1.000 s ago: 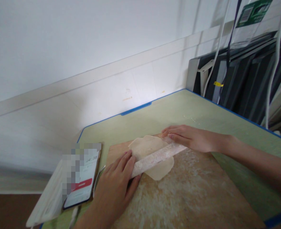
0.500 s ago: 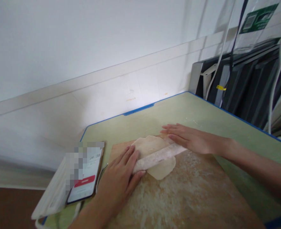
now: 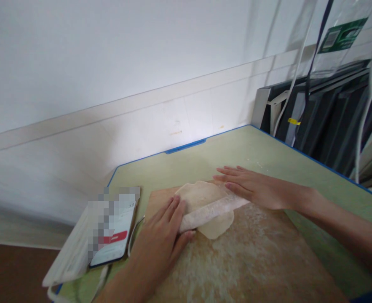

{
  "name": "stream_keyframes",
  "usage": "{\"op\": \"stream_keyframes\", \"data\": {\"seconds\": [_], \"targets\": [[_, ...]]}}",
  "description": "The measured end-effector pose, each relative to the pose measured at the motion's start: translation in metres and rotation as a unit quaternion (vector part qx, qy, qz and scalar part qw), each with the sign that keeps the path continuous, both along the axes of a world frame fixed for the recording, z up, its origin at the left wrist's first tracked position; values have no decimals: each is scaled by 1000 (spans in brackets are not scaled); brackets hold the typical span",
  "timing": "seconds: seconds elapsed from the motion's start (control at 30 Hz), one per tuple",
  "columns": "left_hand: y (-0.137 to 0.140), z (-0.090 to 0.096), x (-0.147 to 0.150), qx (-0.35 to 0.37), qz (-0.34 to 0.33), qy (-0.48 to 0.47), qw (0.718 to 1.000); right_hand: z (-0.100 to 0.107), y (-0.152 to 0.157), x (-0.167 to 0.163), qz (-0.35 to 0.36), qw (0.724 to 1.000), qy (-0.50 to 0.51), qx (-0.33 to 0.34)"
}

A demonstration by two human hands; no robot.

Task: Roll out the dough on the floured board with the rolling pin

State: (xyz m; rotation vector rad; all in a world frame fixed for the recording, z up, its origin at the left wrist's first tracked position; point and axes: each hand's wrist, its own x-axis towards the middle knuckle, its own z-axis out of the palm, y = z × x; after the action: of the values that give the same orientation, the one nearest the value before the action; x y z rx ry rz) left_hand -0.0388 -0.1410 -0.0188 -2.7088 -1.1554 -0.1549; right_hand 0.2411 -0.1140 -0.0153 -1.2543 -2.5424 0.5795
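A floury rolling pin (image 3: 209, 211) lies slantwise across a thin, flat sheet of dough (image 3: 201, 194), which shows on both sides of it. My left hand (image 3: 165, 229) grips the pin's near left end, thumb on one side and fingers on the other. At the far right end, my right hand (image 3: 252, 187) holds the pin beneath its palm, fingers reaching beyond it. Both ends of the pin are hidden by the hands. Under the dough is a wooden board (image 3: 233, 261) dusted with flour.
A phone (image 3: 118, 231) with a lit screen leans by the left table edge, near a white cable (image 3: 102, 280). The green table (image 3: 186, 166) has a blue rim and meets a white wall (image 3: 141, 63). Dark folded panels (image 3: 327, 113) and hanging cords stand at right.
Both hands stay on the rolling pin, which has barely moved over the dough. The whole view has shifted slightly.
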Motion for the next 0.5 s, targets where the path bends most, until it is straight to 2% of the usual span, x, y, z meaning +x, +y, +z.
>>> {"op": "stream_keyframes", "data": {"seconds": [0.13,0.3,0.5], "targets": [[6,4,0,-14,1,3,1000,1,3,1,-6,1000,-4,-7],[-11,2,-1,-12,9,6,1000,9,-8,1,30,999,-20,9],[-19,-5,-3,17,-15,-7,1000,9,-14,-5,7,999,-29,24]]}}
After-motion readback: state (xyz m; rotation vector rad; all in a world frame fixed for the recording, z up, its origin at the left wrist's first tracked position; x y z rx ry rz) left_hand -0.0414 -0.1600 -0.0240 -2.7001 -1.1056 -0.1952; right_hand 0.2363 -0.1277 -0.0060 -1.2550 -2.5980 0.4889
